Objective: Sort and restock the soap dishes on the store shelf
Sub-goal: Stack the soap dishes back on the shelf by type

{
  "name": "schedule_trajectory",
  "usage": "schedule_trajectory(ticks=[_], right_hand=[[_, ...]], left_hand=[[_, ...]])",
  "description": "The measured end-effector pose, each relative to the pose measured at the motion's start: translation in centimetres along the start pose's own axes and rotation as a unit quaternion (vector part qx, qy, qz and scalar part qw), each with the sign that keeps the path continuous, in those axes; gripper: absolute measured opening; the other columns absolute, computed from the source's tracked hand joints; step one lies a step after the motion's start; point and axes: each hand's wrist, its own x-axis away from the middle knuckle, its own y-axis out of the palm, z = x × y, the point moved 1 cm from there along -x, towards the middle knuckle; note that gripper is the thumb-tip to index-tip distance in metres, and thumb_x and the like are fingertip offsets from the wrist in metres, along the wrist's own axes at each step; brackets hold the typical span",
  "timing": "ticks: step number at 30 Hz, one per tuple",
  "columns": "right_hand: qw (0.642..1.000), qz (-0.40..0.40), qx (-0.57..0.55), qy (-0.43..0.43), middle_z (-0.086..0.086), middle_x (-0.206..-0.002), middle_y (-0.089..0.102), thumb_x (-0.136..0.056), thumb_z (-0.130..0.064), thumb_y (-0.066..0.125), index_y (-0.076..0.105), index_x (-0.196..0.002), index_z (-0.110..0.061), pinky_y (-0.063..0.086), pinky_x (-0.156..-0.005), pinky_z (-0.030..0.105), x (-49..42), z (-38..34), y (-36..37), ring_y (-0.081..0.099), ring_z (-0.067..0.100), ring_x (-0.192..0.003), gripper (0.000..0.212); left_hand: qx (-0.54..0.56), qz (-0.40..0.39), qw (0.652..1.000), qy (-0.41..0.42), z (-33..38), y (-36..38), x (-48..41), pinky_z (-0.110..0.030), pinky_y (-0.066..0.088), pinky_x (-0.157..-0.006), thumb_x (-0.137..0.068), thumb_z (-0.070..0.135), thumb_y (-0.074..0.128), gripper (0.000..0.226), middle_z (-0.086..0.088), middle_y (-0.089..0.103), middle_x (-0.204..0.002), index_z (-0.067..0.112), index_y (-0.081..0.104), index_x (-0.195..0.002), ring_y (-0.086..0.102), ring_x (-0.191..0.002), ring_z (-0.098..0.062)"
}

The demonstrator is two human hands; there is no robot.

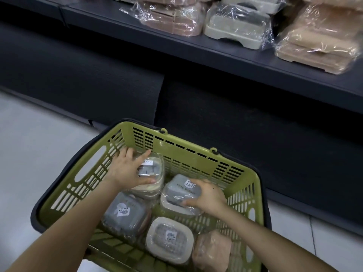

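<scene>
A green plastic basket (pixel 196 154) on the floor holds several plastic-wrapped soap dishes. My left hand (pixel 125 169) spans a cream dish with a grey lid (pixel 155 171) at the basket's back, thumb and forefinger on either side of it. My right hand (pixel 208 197) grips a cream dish with a grey lid (pixel 176 193) in the basket's middle. A grey dish (pixel 125 214), a cream dish (pixel 169 238) and a pink dish (pixel 214 250) lie nearer to me. On the dark shelf (pixel 235 61) stand wrapped pink dishes (pixel 174 18), cream dishes (pixel 237 26) and beige dishes (pixel 322 36).
The shelf's left part (pixel 94 14) carries no stock. Below the shelf runs a dark base panel (pixel 98 85). Pale floor tiles (pixel 29 144) lie left of the basket, whose black handles (pixel 59 177) hang folded down round its rim.
</scene>
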Motion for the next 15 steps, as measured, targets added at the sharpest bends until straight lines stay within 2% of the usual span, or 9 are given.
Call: schedule_trajectory(ticks=[3, 5, 8, 11, 13, 15], right_hand=[[1.000, 0.002, -0.022, -0.008, -0.005, -0.146, 0.046, -0.070, -0.061, 0.075, 0.039, -0.144, -0.038, 0.041, -0.098, 0.025, 1.0, -0.1, -1.3, 0.046, 0.016, -0.131, 0.086], [0.999, 0.004, -0.028, -0.025, -0.006, -0.146, 0.046, -0.070, -0.061, 0.076, 0.040, -0.143, -0.038, 0.041, -0.099, 0.026, 1.9, -0.6, -2.5, 0.046, 0.015, -0.130, 0.085], [0.998, -0.002, -0.025, -0.057, -0.008, -0.141, 0.050, -0.070, -0.059, 0.076, 0.043, -0.142, -0.038, 0.045, -0.097, 0.027, 3.7, -1.4, -5.3, 0.051, 0.013, -0.125, 0.083], [0.996, -0.009, -0.021, -0.088, -0.013, -0.138, 0.053, -0.067, -0.059, 0.078, 0.047, -0.140, -0.036, 0.045, -0.100, 0.030, 5.6, -2.2, -9.1, 0.052, 0.010, -0.123, 0.083], [0.994, -0.011, -0.008, -0.110, -0.014, -0.139, 0.052, -0.067, -0.059, 0.079, 0.049, -0.138, -0.036, 0.042, -0.104, 0.031, 7.2, -2.4, -12.1, 0.049, 0.010, -0.126, 0.081], [0.991, -0.007, 0.020, -0.130, -0.014, -0.138, 0.052, -0.067, -0.059, 0.078, 0.049, -0.138, -0.037, 0.041, -0.104, 0.029, 8.9, -2.5, -15.0, 0.049, 0.009, -0.126, 0.080]], left_hand=[[0.030, 0.002, 0.999, 0.010, 0.3, 0.1, 0.5, -0.037, 0.035, -0.103, -0.039, 0.100, -0.003, 0.127, -0.012, 0.034, -0.133, 0.041, 0.002, -0.151, 0.030, -0.129, -0.030], [0.052, 0.016, 0.998, 0.015, 0.5, -0.2, 1.0, -0.035, 0.038, -0.100, -0.037, 0.103, 0.000, 0.129, -0.011, 0.037, -0.127, 0.043, 0.011, -0.150, 0.033, -0.123, -0.028], [0.078, 0.068, 0.994, 0.018, 0.7, -1.9, 2.1, -0.034, 0.041, -0.092, -0.042, 0.103, -0.001, 0.124, -0.007, 0.041, -0.112, 0.044, 0.025, -0.147, 0.037, -0.108, -0.023], [0.100, 0.123, 0.987, 0.031, 1.1, -4.8, 3.5, -0.029, 0.037, -0.079, -0.048, 0.102, 0.016, 0.113, 0.000, 0.035, -0.098, 0.045, 0.034, -0.144, 0.034, -0.093, -0.017], [0.105, 0.178, 0.977, 0.055, 1.6, -6.8, 4.5, -0.030, 0.040, -0.074, -0.056, 0.098, 0.029, 0.102, 0.001, 0.036, -0.093, 0.041, 0.045, -0.139, 0.037, -0.089, -0.018], [0.100, 0.205, 0.970, 0.078, 2.4, -8.9, 5.5, -0.034, 0.048, -0.073, -0.060, 0.097, 0.031, 0.098, 0.001, 0.039, -0.094, 0.039, 0.049, -0.136, 0.041, -0.090, -0.020]])
